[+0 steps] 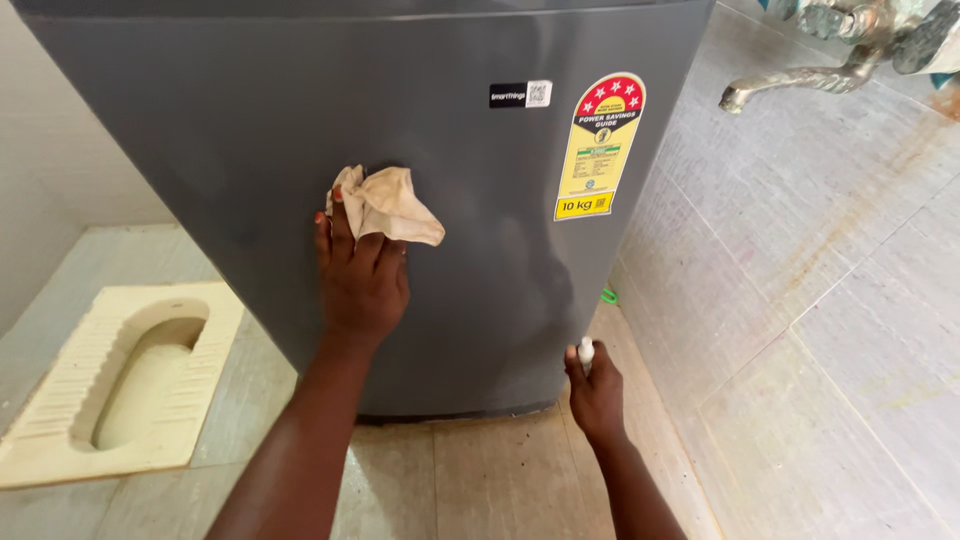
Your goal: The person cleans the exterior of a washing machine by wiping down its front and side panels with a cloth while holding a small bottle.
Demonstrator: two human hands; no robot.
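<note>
The left hand presses one crumpled beige cloth flat against the front panel of a dark grey washing machine, fingers spread upward and closed over the cloth's lower part, the rest bunching out above and to the right of the fingertips. The right hand hangs lower and to the right, near the machine's bottom right corner, fist closed around one small white object whose top pokes out above the knuckles; what it is cannot be told.

Around the left hand the panel runs bare in all directions: wide grey face to its left as far as the machine's left edge, more above it up to the top rim, and below it down to the base where the machine meets the floor. To its right, up the panel, sit two stickers: one tall yellow-and-red label and one small black-and-white tag just left of that label's top.

The right hand is close to the machine's right vertical edge; beyond it, the tiled wall stands near, leaving only a narrow strip of floor between machine and wall. A bit of green shows in that gap above the right hand. One metal tap juts from the wall well above. Far left of the left hand, one cream squat toilet pan is set in the floor.
</note>
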